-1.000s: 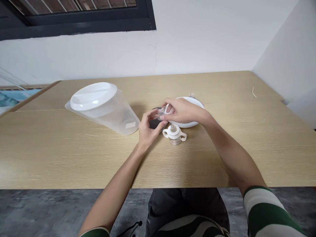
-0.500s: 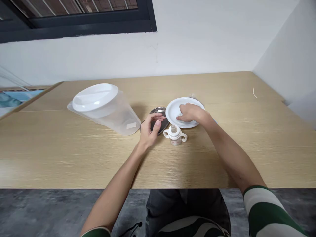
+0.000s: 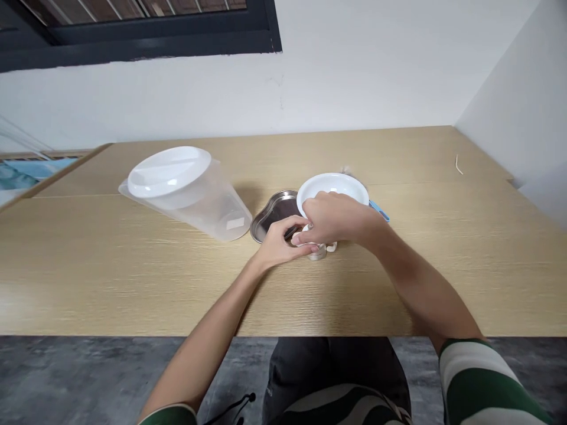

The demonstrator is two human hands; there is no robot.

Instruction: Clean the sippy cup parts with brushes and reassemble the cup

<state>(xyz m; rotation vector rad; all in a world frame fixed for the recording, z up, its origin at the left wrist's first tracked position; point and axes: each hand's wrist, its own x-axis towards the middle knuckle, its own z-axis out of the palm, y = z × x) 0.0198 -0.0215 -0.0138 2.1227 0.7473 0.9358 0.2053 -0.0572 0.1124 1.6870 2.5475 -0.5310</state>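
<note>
A small white two-handled baby bottle [image 3: 317, 254] stands on the table, mostly hidden behind my hands. My left hand [image 3: 283, 242] is curled around its left side, thumb at the front and fingers behind. Bent over the bottle's top, my right hand [image 3: 332, 218] has its fingers closed. What those fingers hold, if anything, is hidden. Just beyond sits a white round dish [image 3: 334, 180], partly covered by my right hand. A kidney-shaped steel tray [image 3: 270, 215] lies behind my left hand.
A translucent pitcher with a white lid [image 3: 190, 195] stands at the left. Right of the dish lies a blue handle-like item [image 3: 380, 211]. Something clear and crumpled [image 3: 346, 170] is behind the dish. A thin white strip [image 3: 458, 165] lies far right on the wooden table [image 3: 177, 289].
My right hand has come from inside the dish toward me, onto the bottle's top. My left hand has shifted right from over the steel tray and curled around the bottle.
</note>
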